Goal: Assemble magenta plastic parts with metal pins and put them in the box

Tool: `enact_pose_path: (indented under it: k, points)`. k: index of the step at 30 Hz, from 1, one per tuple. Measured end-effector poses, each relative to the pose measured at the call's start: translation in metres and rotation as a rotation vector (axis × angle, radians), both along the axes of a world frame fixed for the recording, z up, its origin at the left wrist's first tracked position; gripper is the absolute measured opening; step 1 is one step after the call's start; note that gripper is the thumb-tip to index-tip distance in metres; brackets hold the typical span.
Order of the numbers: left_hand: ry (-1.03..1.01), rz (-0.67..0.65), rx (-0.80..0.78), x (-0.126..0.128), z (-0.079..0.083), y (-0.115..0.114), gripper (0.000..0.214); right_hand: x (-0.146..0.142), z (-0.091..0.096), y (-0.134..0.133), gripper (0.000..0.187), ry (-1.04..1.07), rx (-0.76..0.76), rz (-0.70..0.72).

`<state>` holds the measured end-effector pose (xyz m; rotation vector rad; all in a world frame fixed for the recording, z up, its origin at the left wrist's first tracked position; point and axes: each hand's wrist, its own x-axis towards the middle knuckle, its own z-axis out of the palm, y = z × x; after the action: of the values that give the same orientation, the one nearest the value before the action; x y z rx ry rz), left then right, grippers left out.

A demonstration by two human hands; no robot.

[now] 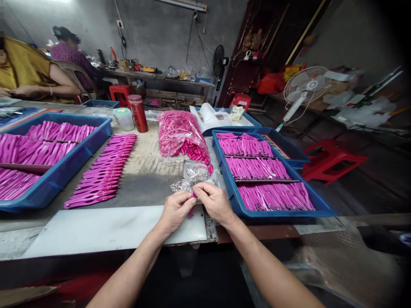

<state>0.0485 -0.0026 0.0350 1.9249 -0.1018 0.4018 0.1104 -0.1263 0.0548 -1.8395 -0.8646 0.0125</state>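
My left hand (175, 210) is closed in a pinch around a slim magenta plastic piece (192, 211), whose lower end shows below the thumb. From the other side, my right hand (214, 202) pinches at the upper end of that piece; whatever its fingertips hold is too small and covered to make out. Just behind the hands lies a heap of small silvery metal parts (183, 185), partly in clear plastic. A clear bag of glossy deep-pink pieces (180, 132) lies open beyond it, with some spilling toward my hands. Flat magenta pieces (102, 173) lie in an overlapping row at left.
Blue trays with rows of magenta pieces stand at right (285, 213) and left (67, 172). A white board (105, 231) lies along the front edge. A red bottle (138, 114) and a lidded tub (123, 119) stand farther back. Another person (28, 70) sits at the far left.
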Motion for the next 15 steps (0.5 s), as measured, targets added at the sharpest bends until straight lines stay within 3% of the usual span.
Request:
enact_pose_path:
  k: [15]
  points:
    - [0.053, -0.056, 0.04, -0.0004, 0.0032, -0.0017, 0.037, 0.0024, 0.0042, -0.007, 0.019, 0.026, -0.05, 0.011]
